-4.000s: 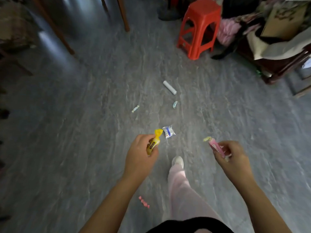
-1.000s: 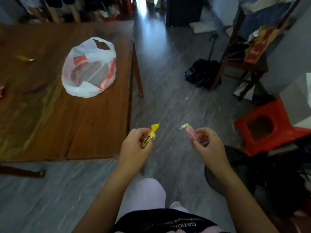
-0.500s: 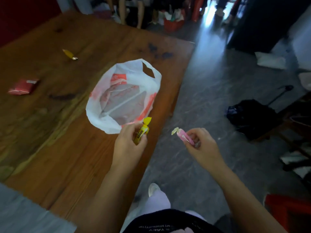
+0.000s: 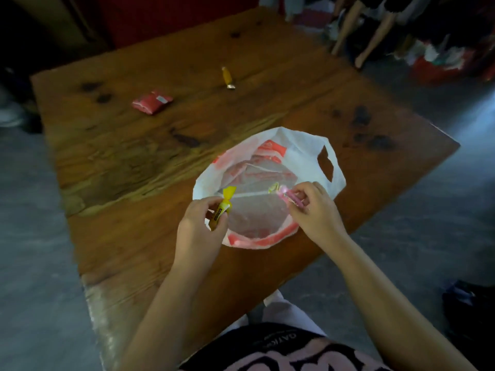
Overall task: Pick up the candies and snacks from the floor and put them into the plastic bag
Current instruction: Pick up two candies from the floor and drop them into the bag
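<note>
The left hand (image 4: 199,231) is pinching a yellow wrapped candy (image 4: 221,208) and the right hand (image 4: 312,208) is pinching a pink wrapped candy (image 4: 288,195), both hovering over the open mouth of the white-and-red plastic bag (image 4: 302,152) lying on the wooden table (image 4: 128,156). The bag is sitting limp, near the table's edge, so a candy released too far out is likely bouncing off the rim, or the mouth is folding shut under it.

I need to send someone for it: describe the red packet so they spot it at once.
Start at the wooden table; past the plastic bag, on the far left, lies the red packet. It is flat and red with a white label, unlike the thin yellow candy to its right.
</note>
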